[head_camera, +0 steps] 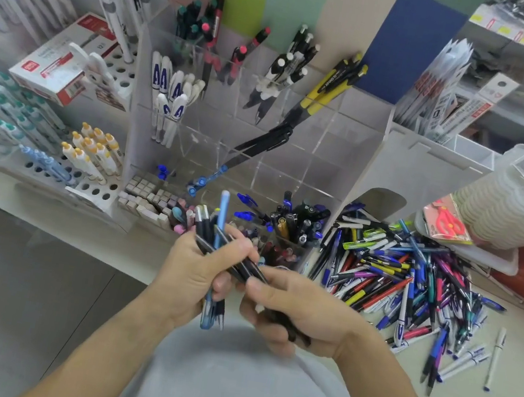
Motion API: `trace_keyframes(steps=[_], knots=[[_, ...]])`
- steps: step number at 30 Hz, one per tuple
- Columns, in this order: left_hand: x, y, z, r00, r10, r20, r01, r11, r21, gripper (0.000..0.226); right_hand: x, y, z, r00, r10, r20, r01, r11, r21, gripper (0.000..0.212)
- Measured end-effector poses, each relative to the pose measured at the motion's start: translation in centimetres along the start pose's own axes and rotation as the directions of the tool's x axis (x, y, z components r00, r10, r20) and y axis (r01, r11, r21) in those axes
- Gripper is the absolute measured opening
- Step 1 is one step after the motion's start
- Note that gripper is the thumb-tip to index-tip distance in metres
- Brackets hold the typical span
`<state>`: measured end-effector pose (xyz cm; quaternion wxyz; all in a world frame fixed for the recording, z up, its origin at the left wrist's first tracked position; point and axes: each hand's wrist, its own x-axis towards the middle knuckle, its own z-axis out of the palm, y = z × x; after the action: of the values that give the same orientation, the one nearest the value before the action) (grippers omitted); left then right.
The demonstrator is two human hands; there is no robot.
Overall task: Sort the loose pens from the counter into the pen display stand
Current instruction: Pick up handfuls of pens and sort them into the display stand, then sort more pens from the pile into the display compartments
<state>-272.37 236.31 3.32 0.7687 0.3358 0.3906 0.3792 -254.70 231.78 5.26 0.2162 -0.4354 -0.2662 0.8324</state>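
Left hand (196,270) gripped a pen bundle (219,226); right hand (297,308) pinched one dark pen (250,267); withdrawal risked spilling the crowded bundle.

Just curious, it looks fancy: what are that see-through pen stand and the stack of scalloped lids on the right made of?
The pen stand looks like clear glossy acrylic: the pens show through its walls. The scalloped lids look like thin frosted plastic, probably, being milky and translucent.
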Motion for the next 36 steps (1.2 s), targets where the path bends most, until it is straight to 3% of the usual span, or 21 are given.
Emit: trace_keyframes(steps=[3, 6, 8, 11, 13, 15, 17, 19, 20, 22, 24, 25, 26, 30, 33, 36], knots=[[0.8, 0.5, -0.3, 0.970, 0.123, -0.211, -0.150, 0.981, -0.120, 0.019, -0.4, -0.7, -0.7, 0.961, -0.177, -0.214, 0.208, 0.970, 0.128, 0.030], [1.2, 0.8, 0.3, 0.942, 0.216, -0.256, -0.254, 0.959, -0.124, 0.016, -0.2, -1.3, 0.4, 0.890, -0.224, -0.397, 0.333, 0.914, 0.230, 0.026], [1.5, 1.2, 0.7, 0.941, 0.226, -0.251, -0.263, 0.957, -0.125, 0.016, 0.1, -1.8, 1.4, 0.859, -0.249, -0.448, 0.372, 0.904, 0.211, 0.026], [1.9, 2.4, 0.5, 0.946, 0.242, -0.217, -0.269, 0.957, -0.106, 0.045, -0.3, -3.4, 1.8, 0.773, -0.368, -0.517, 0.442, 0.897, 0.024, 0.028], [2.1, 3.1, 0.1, 0.946, 0.238, -0.219, -0.267, 0.958, -0.109, 0.063, -1.4, -5.0, 1.6, 0.635, -0.505, -0.585, 0.480, 0.851, -0.214, 0.016], [2.2, 3.5, -0.3, 0.954, 0.204, -0.220, -0.235, 0.964, -0.122, 0.050, -2.4, -6.9, 1.6, 0.425, -0.677, -0.601, 0.460, 0.734, -0.500, 0.012], [2.1, 3.5, -0.5, 0.969, 0.135, -0.205, -0.158, 0.982, -0.104, 0.028, -2.6, -8.8, 1.4, 0.216, -0.829, -0.515, 0.395, 0.557, -0.731, 0.011], [2.1, 3.4, -0.4, 0.983, 0.051, -0.177, -0.074, 0.990, -0.124, 0.016, -1.7, -10.6, 0.9, 0.124, -0.928, -0.351, 0.250, 0.372, -0.894, 0.011], [2.1, 3.4, -0.3, 0.986, 0.019, -0.164, -0.046, 0.987, -0.157, 0.012, -0.7, -11.3, 0.5, 0.139, -0.953, -0.267, 0.151, 0.287, -0.946, 0.011], [2.1, 3.6, -0.1, 0.989, -0.010, -0.151, -0.022, 0.979, -0.205, 0.017, 1.6, -12.5, -0.1, 0.277, -0.945, -0.173, -0.006, 0.178, -0.984, 0.013], [2.2, 3.8, -0.2, 0.990, -0.018, -0.143, -0.011, 0.981, -0.196, 0.018, 3.8, -13.3, -0.3, 0.418, -0.894, -0.164, -0.111, 0.129, -0.985, 0.019], [2.3, 3.8, -0.4, 0.990, -0.016, -0.137, -0.011, 0.982, -0.188, 0.016, 4.7, -13.3, -0.2, 0.436, -0.883, -0.172, -0.126, 0.129, -0.984, 0.027], [2.4, 3.9, -0.6, 0.991, -0.014, -0.131, -0.011, 0.983, -0.185, 0.017, 5.4, -12.9, -0.2, 0.411, -0.892, -0.186, -0.110, 0.154, -0.982, 0.036], [2.4, 4.5, -1.0, 0.996, -0.032, -0.080, 0.012, 0.971, -0.240, 0.032, 6.4, -10.0, 0.0, 0.155, -0.930, -0.333, -0.021, 0.334, -0.942, 0.056], [2.3, 5.0, -1.0, 0.998, -0.059, -0.026, 0.050, 0.961, -0.273, 0.037, 6.8, -9.0, -0.2, 0.161, -0.909, -0.385, -0.020, 0.387, -0.922, 0.056], [2.4, 5.4, -0.2, 0.997, -0.077, -0.003, 0.073, 0.958, -0.276, 0.041, 7.6, -10.1, -0.4, 0.139, -0.927, -0.347, 0.068, 0.359, -0.931, 0.043]])
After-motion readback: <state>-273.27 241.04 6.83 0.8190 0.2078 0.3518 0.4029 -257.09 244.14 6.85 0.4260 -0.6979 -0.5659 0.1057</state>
